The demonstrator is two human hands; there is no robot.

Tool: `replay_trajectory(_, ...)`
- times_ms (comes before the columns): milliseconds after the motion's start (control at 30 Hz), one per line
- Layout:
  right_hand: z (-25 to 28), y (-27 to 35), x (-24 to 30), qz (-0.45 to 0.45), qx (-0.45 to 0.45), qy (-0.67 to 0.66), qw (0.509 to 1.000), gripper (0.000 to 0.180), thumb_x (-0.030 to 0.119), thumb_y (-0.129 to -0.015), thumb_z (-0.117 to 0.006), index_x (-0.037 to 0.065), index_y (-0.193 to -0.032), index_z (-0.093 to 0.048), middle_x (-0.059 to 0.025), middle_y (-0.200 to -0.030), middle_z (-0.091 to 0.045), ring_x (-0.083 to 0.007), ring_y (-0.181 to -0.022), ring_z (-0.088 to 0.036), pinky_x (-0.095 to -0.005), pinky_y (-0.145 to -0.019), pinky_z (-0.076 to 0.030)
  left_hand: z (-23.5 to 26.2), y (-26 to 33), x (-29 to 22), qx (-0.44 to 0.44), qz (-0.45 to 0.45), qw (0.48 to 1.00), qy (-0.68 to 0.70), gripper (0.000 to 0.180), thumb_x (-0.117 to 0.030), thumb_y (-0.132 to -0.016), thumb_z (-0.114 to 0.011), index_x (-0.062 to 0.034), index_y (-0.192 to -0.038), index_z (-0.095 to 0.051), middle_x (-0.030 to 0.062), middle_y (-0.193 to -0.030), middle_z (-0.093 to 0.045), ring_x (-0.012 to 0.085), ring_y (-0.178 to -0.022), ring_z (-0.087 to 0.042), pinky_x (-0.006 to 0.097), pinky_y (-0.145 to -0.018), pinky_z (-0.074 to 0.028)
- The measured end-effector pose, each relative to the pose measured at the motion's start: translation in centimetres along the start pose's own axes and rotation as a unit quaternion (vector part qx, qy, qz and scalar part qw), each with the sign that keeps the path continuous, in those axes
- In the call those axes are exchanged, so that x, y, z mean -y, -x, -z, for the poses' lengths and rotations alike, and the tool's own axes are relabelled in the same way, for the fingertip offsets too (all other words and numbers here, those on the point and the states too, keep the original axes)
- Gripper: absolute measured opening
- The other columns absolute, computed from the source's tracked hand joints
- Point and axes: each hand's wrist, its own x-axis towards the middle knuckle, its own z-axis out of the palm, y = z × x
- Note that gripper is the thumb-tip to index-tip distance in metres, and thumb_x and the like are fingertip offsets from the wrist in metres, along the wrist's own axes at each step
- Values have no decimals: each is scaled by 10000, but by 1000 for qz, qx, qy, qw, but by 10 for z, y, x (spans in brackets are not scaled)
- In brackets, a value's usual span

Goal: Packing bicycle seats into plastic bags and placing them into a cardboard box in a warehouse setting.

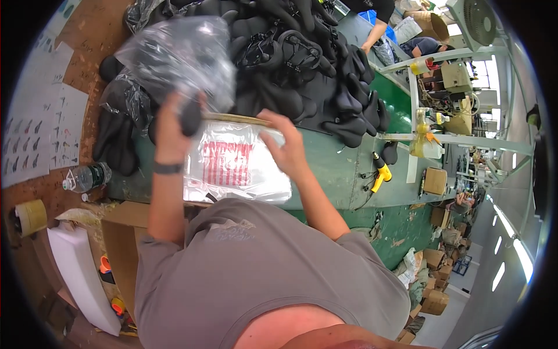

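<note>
My left hand is closed round the narrow end of a black bicycle saddle. A clear plastic bag, smeared by motion, spreads just beyond that hand; whether the saddle is inside it I cannot tell. Close to my body lies a stack of clear plastic bags with red print, a brown cardboard edge along its far side. My right hand is at the stack's right far corner, thumb and fingers apart, with nothing seen in it. Many black saddles are heaped on the green table beyond.
A yellow heat gun lies on the green table to the right. At left are a plastic bottle, a tape roll and an open cardboard box. Another person's arm reaches in at the far side.
</note>
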Motion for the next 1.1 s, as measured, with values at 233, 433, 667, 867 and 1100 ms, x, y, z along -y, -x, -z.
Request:
replay_trajectory(233, -31, -97, -181, -54, 2, 265, 963, 736, 237, -822, -828, -91, -1398, -507, -257, -1364, -597, -430, -1290, -542, -473, -1098, -453, -104, -66, -67, -53, -370, 924, -78, 404, -191, -1075, -524, 21, -1416, -487, 258, -1479, -562, 372, -1358, -581, 476, -1153, -493)
replay_trajectory(433, -48, -129, -213, -98, 19, 448, 888, 680, 407, -688, -912, 39, -1177, -615, -125, -1114, -647, -317, -1080, -586, -435, -914, -475, -64, -39, 131, 159, -150, 884, -414, 245, -146, -1030, -671, -12, -1235, -675, 105, -1036, -751, 173, -874, -715, 308, -781, -566)
replay_trajectory(667, 78, -32, -198, -233, -262, 199, 915, 561, 372, -733, -918, 36, -1114, -677, -185, -1052, -761, -340, -948, -746, -413, -871, -574, 9, 9, 273, 291, -91, 525, -795, 370, -409, -897, -766, -54, -951, -678, 148, -912, -731, 346, -865, -721, 472, -718, -572)
replay_trajectory(867, 90, 236, -222, -346, -355, 147, 856, 502, 277, -778, -927, -23, -1114, -705, -127, -1027, -741, -234, -929, -703, -368, -874, -562, 44, 4, 329, 262, -197, 452, -829, 304, -349, -863, -787, -81, -911, -651, 109, -862, -707, 291, -837, -708, 421, -713, -571)
replay_trajectory(1100, -12, 429, -126, -492, -275, 192, 803, 805, 141, -708, -882, -18, -1413, -526, -247, -1255, -709, -364, -1135, -712, -411, -1014, -530, 31, 34, 312, 212, -219, 465, -831, 256, -315, -919, -743, -71, -935, -667, 94, -927, -684, 310, -912, -670, 466, -776, -527)
